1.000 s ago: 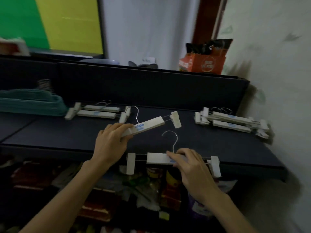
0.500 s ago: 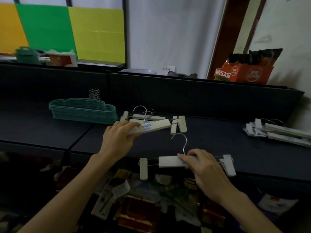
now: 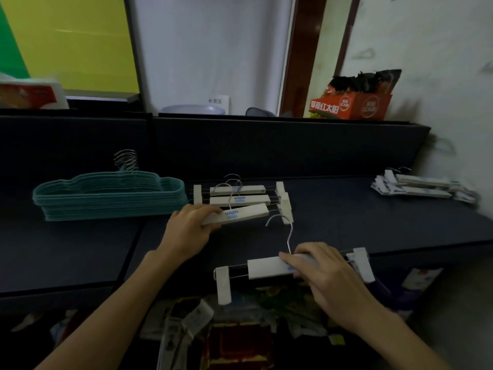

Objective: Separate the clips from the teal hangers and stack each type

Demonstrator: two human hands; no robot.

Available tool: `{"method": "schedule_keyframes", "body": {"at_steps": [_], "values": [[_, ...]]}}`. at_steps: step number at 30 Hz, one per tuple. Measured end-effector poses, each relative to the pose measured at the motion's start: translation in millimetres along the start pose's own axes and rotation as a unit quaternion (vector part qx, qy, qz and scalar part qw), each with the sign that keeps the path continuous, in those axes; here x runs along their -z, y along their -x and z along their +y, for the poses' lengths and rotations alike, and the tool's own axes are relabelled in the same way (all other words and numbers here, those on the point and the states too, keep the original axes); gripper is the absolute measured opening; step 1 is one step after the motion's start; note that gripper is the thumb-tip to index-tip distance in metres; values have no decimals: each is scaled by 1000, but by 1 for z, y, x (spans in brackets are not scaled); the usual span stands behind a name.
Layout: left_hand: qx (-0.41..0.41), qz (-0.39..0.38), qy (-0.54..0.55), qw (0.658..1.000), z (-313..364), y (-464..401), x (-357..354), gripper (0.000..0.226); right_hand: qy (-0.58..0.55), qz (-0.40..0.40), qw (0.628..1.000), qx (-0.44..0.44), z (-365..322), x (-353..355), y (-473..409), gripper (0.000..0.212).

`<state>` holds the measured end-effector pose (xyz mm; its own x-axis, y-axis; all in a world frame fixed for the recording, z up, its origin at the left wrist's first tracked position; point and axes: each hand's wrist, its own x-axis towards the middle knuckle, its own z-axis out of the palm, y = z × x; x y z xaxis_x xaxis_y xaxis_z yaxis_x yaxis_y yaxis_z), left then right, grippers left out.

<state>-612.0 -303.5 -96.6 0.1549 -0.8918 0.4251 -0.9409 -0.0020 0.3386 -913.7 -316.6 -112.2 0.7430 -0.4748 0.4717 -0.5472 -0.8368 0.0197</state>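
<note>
My left hand point(image 3: 190, 227) grips the left end of a white clip hanger point(image 3: 246, 213) and holds it just in front of two more white clip hangers point(image 3: 237, 194) lying on the dark table point(image 3: 346, 220). My right hand point(image 3: 321, 268) holds the bar of another white clip hanger point(image 3: 262, 267) at the table's front edge, its hook pointing away from me. A stack of teal hangers point(image 3: 106, 198) lies at the left, hooks bunched at the back.
A second pile of white clip hangers point(image 3: 421, 186) lies at the far right by the wall. A dark partition point(image 3: 240, 145) rises behind the table, with an orange snack box point(image 3: 352, 105) on top. Cluttered packages fill the floor below the front edge.
My left hand carried its clip hanger leftward to the small pile beside the teal stack. My right hand kept hold of its hanger at the front edge. The camera shifted.
</note>
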Motion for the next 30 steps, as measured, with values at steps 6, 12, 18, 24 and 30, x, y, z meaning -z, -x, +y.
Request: {"method": "schedule_keyframes", "body": {"at_steps": [6, 12, 18, 24, 30], "values": [[-19, -38, 30, 999, 1, -19, -16, 35, 20, -1, 999, -26, 13, 3, -15, 73], [-27, -38, 1, 999, -1, -26, -30, 32, 13, -5, 999, -35, 25, -3, -26, 66], [-39, -43, -47, 997, 1, -38, -29, 34, 3, -8, 999, -43, 35, -11, -32, 65], [-33, -42, -55, 997, 1, -42, -28, 36, -11, -8, 999, -40, 38, -19, -38, 64], [-56, -29, -54, 996, -1, -38, -30, 40, -19, 1, 999, -51, 40, -24, -39, 62]]}}
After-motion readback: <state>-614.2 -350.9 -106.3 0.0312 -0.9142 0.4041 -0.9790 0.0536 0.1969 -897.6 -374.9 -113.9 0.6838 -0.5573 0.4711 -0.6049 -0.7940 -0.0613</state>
